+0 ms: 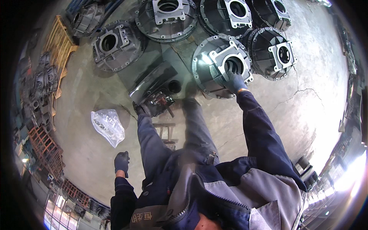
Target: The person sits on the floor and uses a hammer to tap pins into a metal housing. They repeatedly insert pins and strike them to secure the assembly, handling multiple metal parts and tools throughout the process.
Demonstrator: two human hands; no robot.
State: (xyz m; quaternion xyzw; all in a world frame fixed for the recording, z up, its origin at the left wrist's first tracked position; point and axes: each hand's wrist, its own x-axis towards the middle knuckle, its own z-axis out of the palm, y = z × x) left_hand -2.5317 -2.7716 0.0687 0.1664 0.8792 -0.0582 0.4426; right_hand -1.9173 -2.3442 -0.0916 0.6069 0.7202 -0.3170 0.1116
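housing (203, 76): rt hand (235, 82) @ bore edge (233, 55), floor (226, 119) alongside

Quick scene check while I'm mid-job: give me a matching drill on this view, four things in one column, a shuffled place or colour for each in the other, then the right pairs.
Things:
1. Right hand
2. Plastic bag
3. Left hand
4. Wooden pallet

Place or colour:
A. Yellowish, toward the upper left
B. At the round opening of a metal housing
C. Clear and colourless
D. Below the bag in the picture, in a dark glove

Pairs: 1-B, 2-C, 3-D, 4-A
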